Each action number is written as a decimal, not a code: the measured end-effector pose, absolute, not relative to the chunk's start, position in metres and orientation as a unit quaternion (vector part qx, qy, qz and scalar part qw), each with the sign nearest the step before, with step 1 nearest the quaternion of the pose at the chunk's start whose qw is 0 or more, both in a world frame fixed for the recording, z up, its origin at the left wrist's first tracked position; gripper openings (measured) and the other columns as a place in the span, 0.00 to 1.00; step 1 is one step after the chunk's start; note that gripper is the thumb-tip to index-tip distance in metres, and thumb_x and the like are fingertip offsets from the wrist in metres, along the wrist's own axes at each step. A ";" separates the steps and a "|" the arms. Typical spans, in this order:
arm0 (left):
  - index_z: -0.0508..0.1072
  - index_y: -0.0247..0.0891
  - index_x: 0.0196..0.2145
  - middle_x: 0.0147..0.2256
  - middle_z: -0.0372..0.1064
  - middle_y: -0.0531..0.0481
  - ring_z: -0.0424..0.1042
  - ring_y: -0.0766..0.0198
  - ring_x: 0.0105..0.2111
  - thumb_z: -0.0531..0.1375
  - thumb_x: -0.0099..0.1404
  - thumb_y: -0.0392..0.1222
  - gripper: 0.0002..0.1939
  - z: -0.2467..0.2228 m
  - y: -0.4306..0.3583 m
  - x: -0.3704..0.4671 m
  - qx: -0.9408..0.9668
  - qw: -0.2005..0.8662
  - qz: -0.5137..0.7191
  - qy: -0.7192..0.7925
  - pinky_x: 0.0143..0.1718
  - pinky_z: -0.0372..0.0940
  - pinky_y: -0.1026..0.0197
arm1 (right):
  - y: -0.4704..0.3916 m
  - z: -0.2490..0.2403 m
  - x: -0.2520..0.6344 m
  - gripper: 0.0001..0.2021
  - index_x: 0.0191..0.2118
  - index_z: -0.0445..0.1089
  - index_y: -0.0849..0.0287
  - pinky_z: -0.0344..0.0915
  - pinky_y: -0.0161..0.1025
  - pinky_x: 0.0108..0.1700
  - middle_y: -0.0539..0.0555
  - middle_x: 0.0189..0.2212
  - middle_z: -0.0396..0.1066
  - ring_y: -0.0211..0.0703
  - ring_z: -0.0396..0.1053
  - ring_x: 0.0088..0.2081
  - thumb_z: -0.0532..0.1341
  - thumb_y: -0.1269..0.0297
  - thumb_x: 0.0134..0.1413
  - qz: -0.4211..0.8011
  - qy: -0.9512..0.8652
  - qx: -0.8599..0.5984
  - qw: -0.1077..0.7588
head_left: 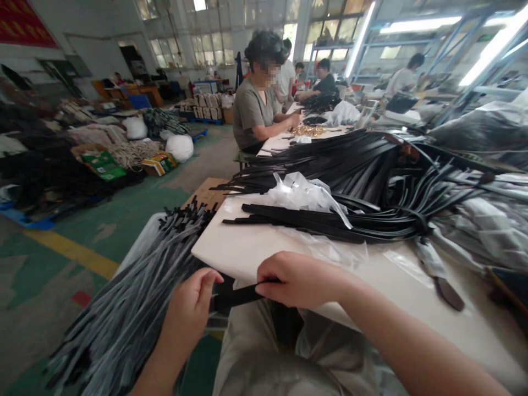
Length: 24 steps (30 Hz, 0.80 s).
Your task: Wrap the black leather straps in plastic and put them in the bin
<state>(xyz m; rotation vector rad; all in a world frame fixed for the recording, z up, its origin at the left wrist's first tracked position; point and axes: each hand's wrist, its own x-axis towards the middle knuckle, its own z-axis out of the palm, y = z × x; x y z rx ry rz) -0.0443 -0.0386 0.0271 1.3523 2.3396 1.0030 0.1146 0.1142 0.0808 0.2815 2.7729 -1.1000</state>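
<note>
A black strap (pixel 237 297) runs between the two hands, just off the near edge of the white worktop (pixel 256 247) and above the person's lap. The left hand (pixel 190 308) pinches its left end with thumb and fingers closed on it; the right hand (pixel 299 279) is clenched over the other end, knuckles up, resting at the worktop's edge. To the left of the left hand a thick bundle of grey-black straps (pixel 136 297) slopes down out of a white bin. Beyond the right hand lie crumpled clear plastic bags (pixel 303 192) and a large heap of black straps (pixel 371 176) spread across the worktop. Further off, past that heap, a seated person in a grey shirt (pixel 251 113) works at the same worktop
</note>
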 end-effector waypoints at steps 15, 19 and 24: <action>0.72 0.39 0.27 0.23 0.73 0.50 0.72 0.58 0.26 0.46 0.69 0.54 0.24 0.014 -0.038 -0.051 0.434 0.165 0.371 0.804 0.30 0.63 0.61 | 0.093 0.056 0.069 0.12 0.22 0.66 0.61 0.51 0.30 0.24 0.46 0.16 0.64 0.32 0.59 0.19 0.57 0.69 0.56 -0.452 0.882 0.107 0.082; 0.71 0.39 0.26 0.24 0.73 0.49 0.73 0.58 0.27 0.47 0.70 0.55 0.24 0.008 -0.053 -0.053 0.431 0.198 0.351 0.808 0.30 0.63 0.61 | 0.070 0.028 0.053 0.11 0.26 0.69 0.61 0.55 0.29 0.26 0.48 0.21 0.70 0.33 0.65 0.22 0.57 0.67 0.59 -0.473 0.873 0.061 0.099; 0.74 0.39 0.26 0.18 0.68 0.52 0.70 0.57 0.23 0.49 0.64 0.65 0.29 0.008 -0.133 -0.096 0.300 0.153 0.304 0.891 0.25 0.62 0.60 | 0.088 0.008 0.090 0.11 0.40 0.73 0.59 0.63 0.36 0.37 0.56 0.34 0.76 0.45 0.72 0.36 0.57 0.59 0.61 -0.387 0.901 0.188 -0.058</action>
